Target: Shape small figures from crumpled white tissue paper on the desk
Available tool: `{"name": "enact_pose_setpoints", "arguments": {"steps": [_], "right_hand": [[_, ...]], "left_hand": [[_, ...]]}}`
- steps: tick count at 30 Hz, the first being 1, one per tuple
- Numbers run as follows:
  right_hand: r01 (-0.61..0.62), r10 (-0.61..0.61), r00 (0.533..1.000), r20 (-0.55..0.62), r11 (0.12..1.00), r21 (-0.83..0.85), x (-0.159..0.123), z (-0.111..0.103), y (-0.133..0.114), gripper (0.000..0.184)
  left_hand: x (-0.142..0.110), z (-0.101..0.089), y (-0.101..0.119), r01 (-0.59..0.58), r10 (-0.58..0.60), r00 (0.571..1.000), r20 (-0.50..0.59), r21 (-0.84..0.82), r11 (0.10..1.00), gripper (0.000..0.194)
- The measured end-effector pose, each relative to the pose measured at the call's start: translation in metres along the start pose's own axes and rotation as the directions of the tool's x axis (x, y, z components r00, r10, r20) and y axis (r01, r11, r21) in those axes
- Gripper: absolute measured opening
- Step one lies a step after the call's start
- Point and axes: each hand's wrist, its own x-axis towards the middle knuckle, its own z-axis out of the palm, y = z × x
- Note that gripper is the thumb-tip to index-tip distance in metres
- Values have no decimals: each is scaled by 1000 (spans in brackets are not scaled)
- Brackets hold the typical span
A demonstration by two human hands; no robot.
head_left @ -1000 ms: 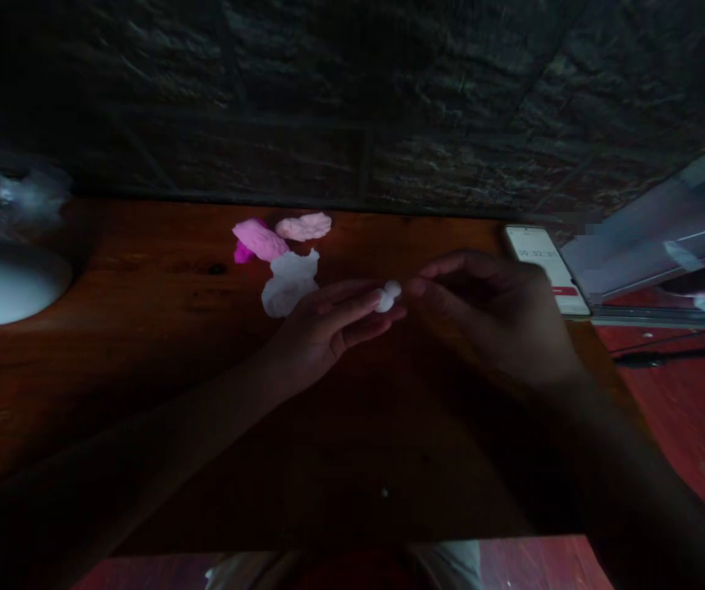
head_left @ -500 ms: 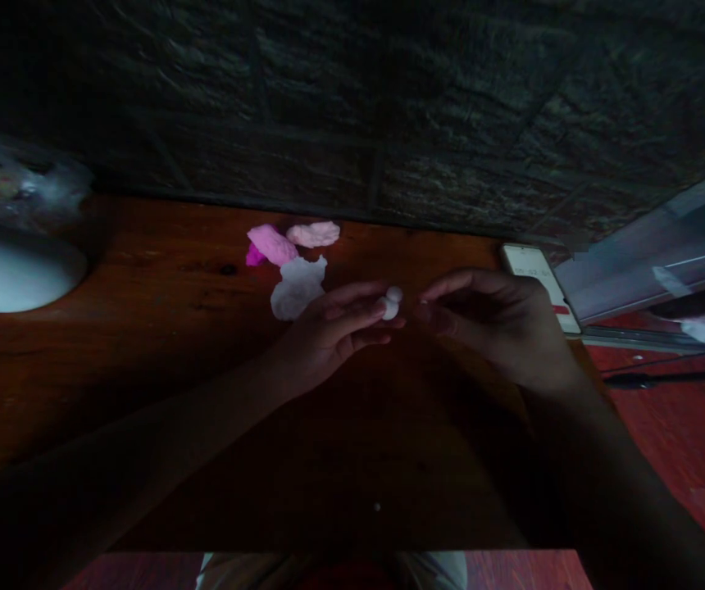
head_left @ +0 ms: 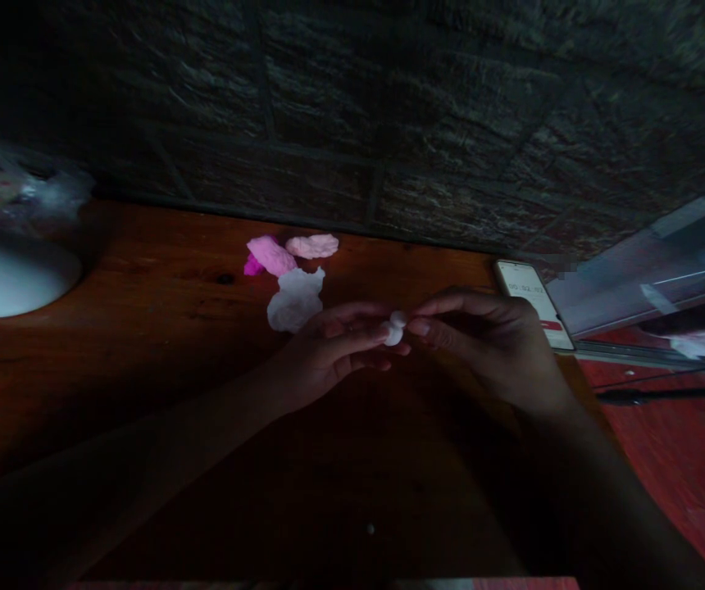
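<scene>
Between the thumb and fingers of my left hand point(head_left: 334, 344) is a small white clay figure point(head_left: 395, 329), made of two joined balls, the smaller one on top. My right hand point(head_left: 488, 340) comes in from the right, thumb and forefinger pinched together right beside the smaller ball. Whatever sits in that pinch is too small and dark to make out. Behind my left hand lies a flattened white clay piece point(head_left: 294, 299). Past it rest a pink clay lump point(head_left: 271, 255), a pale pink lump point(head_left: 312, 246) and a bit of magenta clay point(head_left: 252, 264).
A phone point(head_left: 534, 303) showing a running timer lies at the table's right end. At the left are a white rounded object point(head_left: 11, 270) and crinkled clear plastic point(head_left: 26, 184). A dark stone wall point(head_left: 328, 123) bounds the wooden table point(head_left: 161, 303). A tiny pale speck point(head_left: 370, 529) lies near the front edge.
My right fingertips were a little apart from the white clay figure and have moved left, up against its smaller ball. My left hand keeps its hold. The view has shifted slightly.
</scene>
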Motion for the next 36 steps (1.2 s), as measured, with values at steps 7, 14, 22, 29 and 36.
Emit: {"name": "enact_pose_setpoints", "arguments": {"steps": [7, 14, 22, 29, 36], "right_hand": [[40, -40, 999, -12, 999, -28, -1, 2, 2, 14], [39, -40, 998, -47, 999, -34, -1, 6, 1, 11], [126, -132, 991, -32, 980, -155, -1, 9, 3, 10], [263, -275, 961, -16, 933, -244, -3, 11, 4, 13], [283, -298, 954, -17, 921, -268, -4, 13, 5, 15]], "left_hand": [[0, 0, 0, -6, 6, 1000, -1, 54, 999, 31], [0, 0, 1, 10, -10, 999, -36, 3, 1000, 27], [1, -2, -2, -12, 12, 999, -42, -21, 1000, 22], [1, 1, 2, 8, -8, 998, -58, -2, 1000, 17], [1, 3, 4, -2, 0, 999, -38, -42, 999, 14]]}}
